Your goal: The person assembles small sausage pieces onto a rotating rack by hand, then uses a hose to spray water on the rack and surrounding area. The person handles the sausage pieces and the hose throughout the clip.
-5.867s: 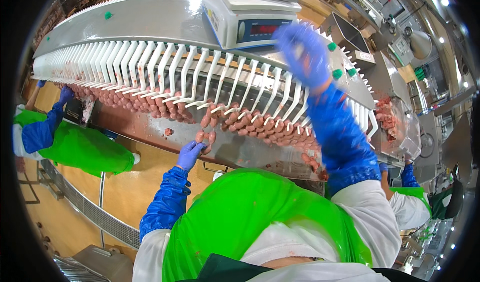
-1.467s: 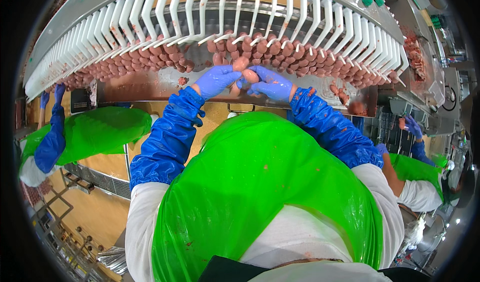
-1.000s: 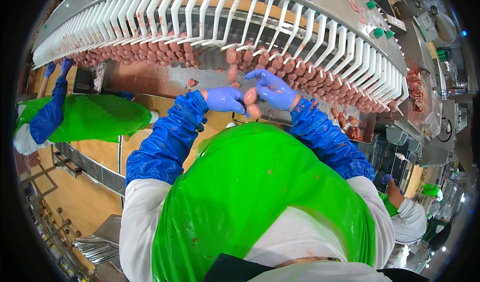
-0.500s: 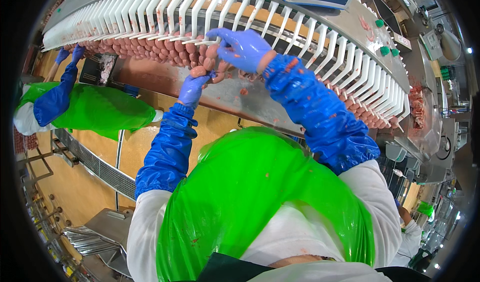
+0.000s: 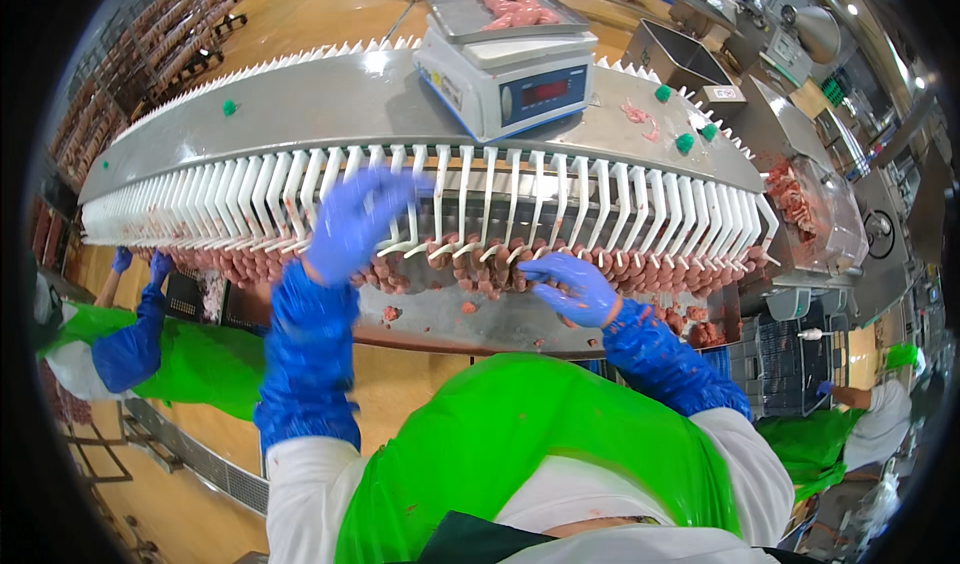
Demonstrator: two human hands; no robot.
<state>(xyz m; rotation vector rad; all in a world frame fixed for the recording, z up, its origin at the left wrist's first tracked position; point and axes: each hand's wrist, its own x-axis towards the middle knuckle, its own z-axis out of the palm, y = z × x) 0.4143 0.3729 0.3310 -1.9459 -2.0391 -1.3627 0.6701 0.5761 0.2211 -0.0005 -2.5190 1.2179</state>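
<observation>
Head view: the left hand (image 5: 360, 222) has risen from the sausages (image 5: 482, 272), leaving them hanging from white hooks (image 5: 514, 202), grip too blurred to tell; the right hand (image 5: 575, 289), fingers loosely parted, is beside them.

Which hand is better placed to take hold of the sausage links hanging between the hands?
Probably the right: the right hand is close beside those sausage links, near their level. The left hand, blurred, is raised higher, in front of the white hooks.
</observation>
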